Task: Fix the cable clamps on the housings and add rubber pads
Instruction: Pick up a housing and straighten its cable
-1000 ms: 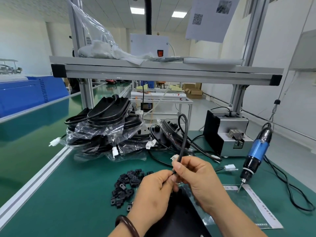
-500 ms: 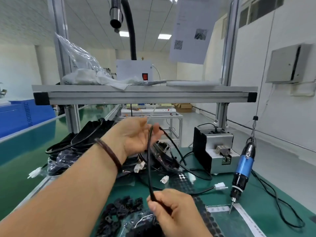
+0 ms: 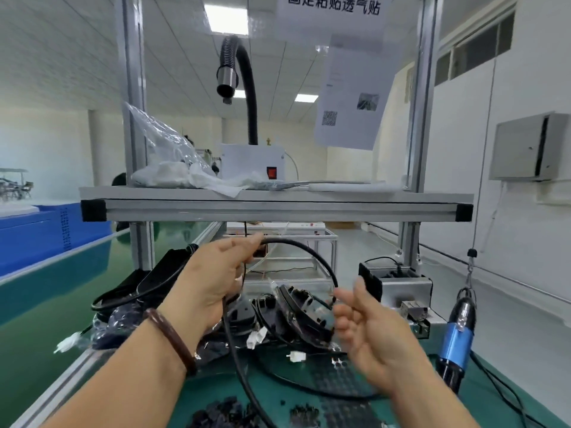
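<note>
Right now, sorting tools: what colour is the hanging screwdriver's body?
The screwdriver body is blue; head view.

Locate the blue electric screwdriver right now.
In the head view, the blue screwdriver hangs at the far right, just right of the grey feeder box and the right hand.

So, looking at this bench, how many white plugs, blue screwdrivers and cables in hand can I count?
White plugs: 3
Blue screwdriver: 1
Black cable held by the left hand: 1
Total: 5
</note>
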A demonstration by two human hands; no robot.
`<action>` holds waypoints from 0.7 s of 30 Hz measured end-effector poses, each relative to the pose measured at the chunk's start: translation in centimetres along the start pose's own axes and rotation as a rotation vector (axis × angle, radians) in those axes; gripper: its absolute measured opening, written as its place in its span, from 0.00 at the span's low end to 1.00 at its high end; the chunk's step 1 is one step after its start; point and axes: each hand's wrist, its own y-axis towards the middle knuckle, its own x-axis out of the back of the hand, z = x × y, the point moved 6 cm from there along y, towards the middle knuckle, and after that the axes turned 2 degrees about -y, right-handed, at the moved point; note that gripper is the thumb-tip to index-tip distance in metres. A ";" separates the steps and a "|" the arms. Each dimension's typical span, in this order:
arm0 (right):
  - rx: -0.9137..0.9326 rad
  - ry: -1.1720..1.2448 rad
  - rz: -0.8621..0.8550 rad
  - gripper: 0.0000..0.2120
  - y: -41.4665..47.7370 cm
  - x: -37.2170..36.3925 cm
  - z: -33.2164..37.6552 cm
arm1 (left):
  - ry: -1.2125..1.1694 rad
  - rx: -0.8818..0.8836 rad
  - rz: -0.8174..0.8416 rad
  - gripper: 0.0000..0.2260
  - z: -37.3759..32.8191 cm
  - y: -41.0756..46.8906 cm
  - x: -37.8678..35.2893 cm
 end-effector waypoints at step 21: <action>0.020 -0.342 -0.160 0.07 5.6 3.0 -2.3 | 0.491 -0.049 0.093 0.08 5.4 -3.2 4.6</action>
